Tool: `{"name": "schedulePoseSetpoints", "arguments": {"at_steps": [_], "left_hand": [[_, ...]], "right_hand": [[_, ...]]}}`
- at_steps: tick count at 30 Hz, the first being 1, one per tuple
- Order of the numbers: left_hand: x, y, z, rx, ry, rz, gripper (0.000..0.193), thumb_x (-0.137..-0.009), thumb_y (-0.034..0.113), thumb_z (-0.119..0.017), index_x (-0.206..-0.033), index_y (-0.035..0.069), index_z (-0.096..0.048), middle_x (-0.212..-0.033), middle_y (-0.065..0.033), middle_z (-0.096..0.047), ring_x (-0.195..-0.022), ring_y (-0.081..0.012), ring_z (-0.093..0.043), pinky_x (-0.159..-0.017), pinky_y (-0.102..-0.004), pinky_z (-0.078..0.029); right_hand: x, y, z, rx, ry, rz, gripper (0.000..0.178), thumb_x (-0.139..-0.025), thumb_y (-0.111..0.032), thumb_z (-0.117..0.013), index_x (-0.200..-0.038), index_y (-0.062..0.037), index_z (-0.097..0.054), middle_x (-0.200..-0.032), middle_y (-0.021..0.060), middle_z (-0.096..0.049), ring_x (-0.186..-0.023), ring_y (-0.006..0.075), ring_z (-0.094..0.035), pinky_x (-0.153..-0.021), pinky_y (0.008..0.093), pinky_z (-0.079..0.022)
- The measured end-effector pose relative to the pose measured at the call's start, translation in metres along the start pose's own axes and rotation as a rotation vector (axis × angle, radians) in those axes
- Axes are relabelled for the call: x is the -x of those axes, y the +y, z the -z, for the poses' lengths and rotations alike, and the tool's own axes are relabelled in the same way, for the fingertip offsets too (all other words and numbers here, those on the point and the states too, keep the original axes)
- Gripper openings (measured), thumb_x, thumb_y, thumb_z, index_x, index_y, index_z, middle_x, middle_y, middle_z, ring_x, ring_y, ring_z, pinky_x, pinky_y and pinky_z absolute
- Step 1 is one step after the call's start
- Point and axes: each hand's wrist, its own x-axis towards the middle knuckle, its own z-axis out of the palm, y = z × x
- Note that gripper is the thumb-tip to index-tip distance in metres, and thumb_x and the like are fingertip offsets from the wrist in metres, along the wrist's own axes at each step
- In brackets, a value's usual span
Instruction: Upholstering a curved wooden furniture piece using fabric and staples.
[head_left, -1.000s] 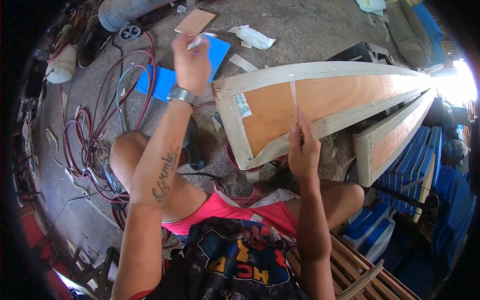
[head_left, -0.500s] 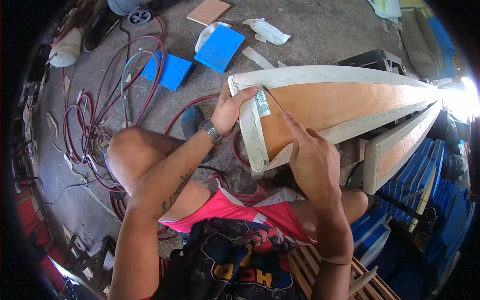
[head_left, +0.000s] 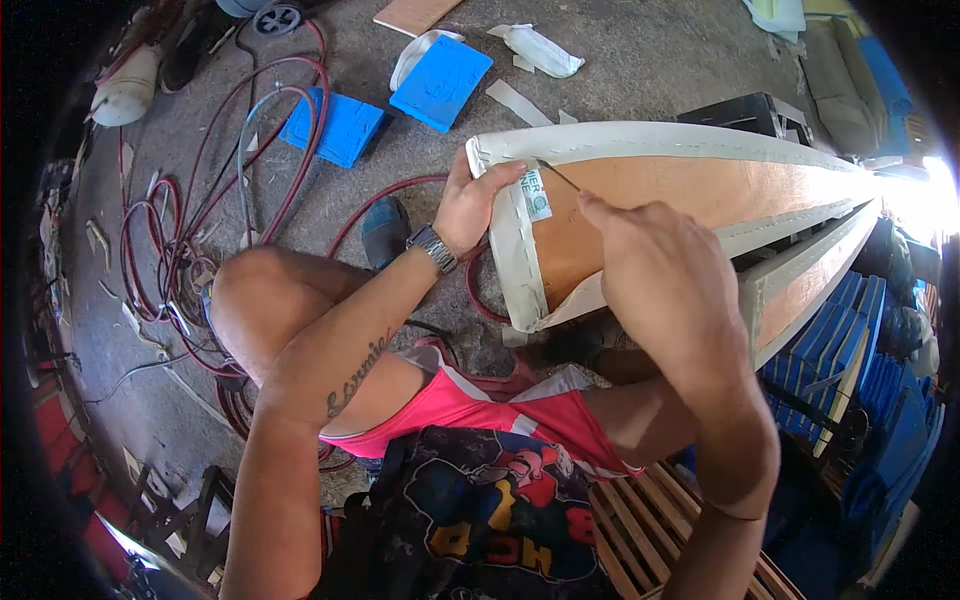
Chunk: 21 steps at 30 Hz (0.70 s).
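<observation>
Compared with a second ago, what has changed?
The left hand moved right and back, taking hold of the left end of the white-bordered, orange-brown panel. The right hand brought its thin rod-shaped tool left, near the panel's white-and-green label. The tool stayed in hand; the coiled red hose stayed put.

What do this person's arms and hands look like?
Left hand and right hand: both ungloved. Left forearm: sleeveless, silver-toned metal-link wristwatch, dark cursive tattoo toward the elbow. Right forearm: sleeveless, no watch or tattoo visible.
</observation>
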Motion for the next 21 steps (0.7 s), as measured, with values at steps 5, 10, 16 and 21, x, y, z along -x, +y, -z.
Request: {"name": "schedulePoseSetpoints", "arguments": {"at_steps": [5,10,16,21], "left_hand": [[-0.001,0.000,0.000,-0.007,0.032,-0.050,0.038,-0.084,0.008,-0.061,-0.116,0.002,-0.043,-0.103,-0.0102,-0.060,-0.091,-0.0172,-0.060,-0.079,-0.0311,-0.050],[0.003,-0.004,-0.004,0.072,0.001,-0.083,0.037,-0.085,0.007,-0.059,-0.117,0.002,-0.042,-0.106,-0.0111,-0.058,-0.092,-0.0174,-0.058,-0.080,-0.0317,-0.050],[-0.004,-0.006,0.001,-0.046,0.004,-0.109,0.036,-0.086,0.010,-0.060,-0.115,0.001,-0.041,-0.102,-0.0114,-0.058,-0.092,-0.0169,-0.058,-0.080,-0.0308,-0.049],[-0.004,-0.003,0.003,-0.049,0.009,-0.092,0.043,-0.085,0.008,-0.062,-0.119,0.001,-0.038,-0.101,-0.0101,-0.058,-0.091,-0.0164,-0.058,-0.079,-0.0307,-0.049]], "right_hand": [[0.009,-0.003,-0.065,-0.166,0.013,-0.120,0.049,-0.086,-0.006,-0.045,-0.133,-0.0159,-0.043,-0.090,0.0191,-0.063,-0.080,0.0390,-0.064,-0.070,0.0461,-0.052],[0.026,0.005,-0.139,-0.671,0.442,-0.082,0.053,-0.084,0.000,-0.049,-0.133,-0.0167,-0.046,-0.095,0.0170,-0.063,-0.082,0.0361,-0.063,-0.070,0.0457,-0.050],[0.003,-0.003,-0.125,-0.570,0.685,0.051,0.057,-0.080,0.001,-0.054,-0.132,-0.0210,-0.048,-0.094,0.0144,-0.062,-0.079,0.0345,-0.062,-0.068,0.0429,-0.051],[0.018,-0.012,-0.109,-0.552,0.499,-0.027,0.060,-0.078,-0.001,-0.055,-0.133,-0.0234,-0.048,-0.089,0.0124,-0.062,-0.076,0.0333,-0.062,-0.067,0.0421,-0.051]]}}
